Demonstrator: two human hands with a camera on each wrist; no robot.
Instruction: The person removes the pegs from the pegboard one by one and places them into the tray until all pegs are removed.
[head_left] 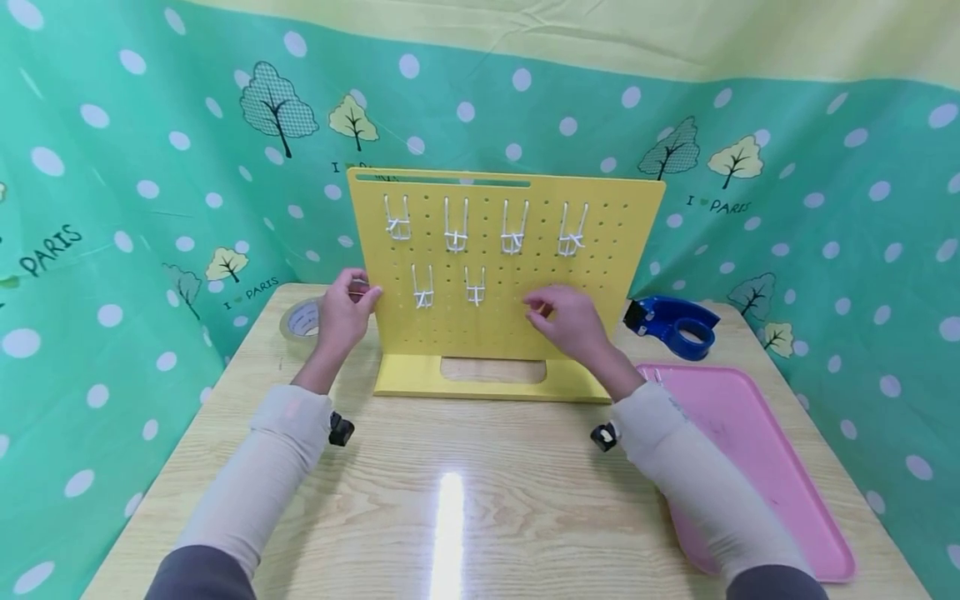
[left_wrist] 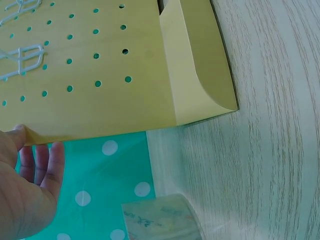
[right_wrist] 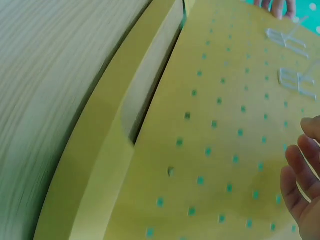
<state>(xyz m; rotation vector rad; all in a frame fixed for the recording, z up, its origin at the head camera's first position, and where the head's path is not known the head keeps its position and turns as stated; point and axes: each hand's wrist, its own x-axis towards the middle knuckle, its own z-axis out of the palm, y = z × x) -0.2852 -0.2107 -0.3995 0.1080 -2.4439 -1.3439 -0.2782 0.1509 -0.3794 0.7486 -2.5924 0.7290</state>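
Observation:
A yellow pegboard (head_left: 487, 333) stands upright on its base, with white wire hooks (head_left: 455, 242) hanging in two rows on its upper and middle part. My left hand (head_left: 345, 312) grips the board's left edge; in the left wrist view the thumb lies on the front face and the other fingers reach behind. In front of the lower right part of the board is my right hand (head_left: 576, 323), its fingers loosely bent with nothing visible between them. The right wrist view shows this hand (right_wrist: 309, 200) beside the bare holes, below two hooks (right_wrist: 295, 82).
A pink tray (head_left: 780, 475) lies at the right under my forearm, with a few white hooks (head_left: 654, 376) at its far left corner. Behind it sits a blue tape dispenser (head_left: 678, 325). A tape roll (head_left: 302, 333) is left of the board. Patterned green cloth surrounds the wooden table (head_left: 375, 500).

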